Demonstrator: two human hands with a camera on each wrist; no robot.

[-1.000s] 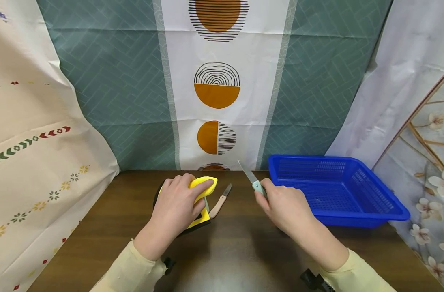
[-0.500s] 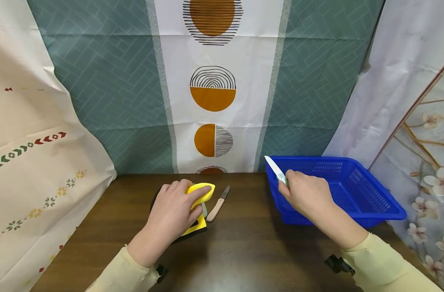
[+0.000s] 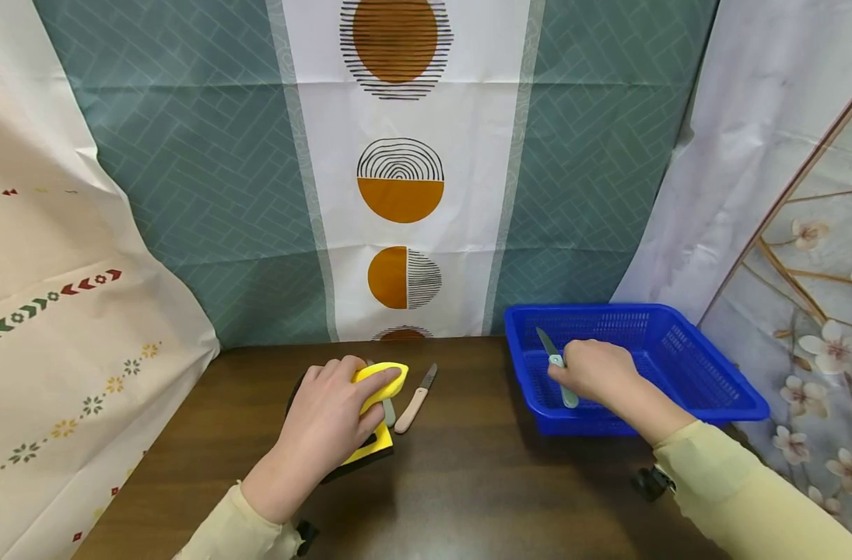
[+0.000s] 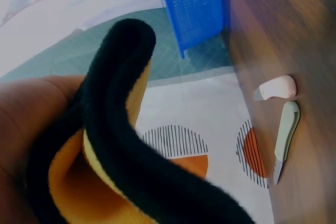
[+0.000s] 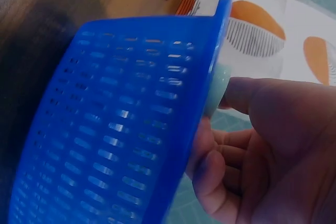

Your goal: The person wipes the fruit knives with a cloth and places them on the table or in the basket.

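Note:
My left hand [image 3: 327, 420] grips a bunched yellow cloth with a black border [image 3: 387, 381], its fuzzy edge filling much of the left wrist view. Just right of that hand lie a knife with a pale pink-beige handle [image 3: 411, 408] and, partly hidden by the cloth, a knife with a grey-green handle [image 4: 286, 132]. Over the left part of the blue basket [image 3: 685, 408], my right hand [image 3: 601, 373] pinches a knife with a mint-green handle [image 3: 569, 397], blade pointing up and away. In the right wrist view the basket wall hides most of this knife.
The brown wooden table [image 3: 468, 482] runs up to a patterned curtain [image 3: 397, 117] at the back. A cream cloth [image 3: 82, 350] hangs on the left and a floral one [image 3: 811, 373] on the right, near the basket.
My right hand has carried the mint-handled knife rightward and down, from above the table to inside the basket's outline. The left hand keeps its grip on the cloth; the view has shifted slightly.

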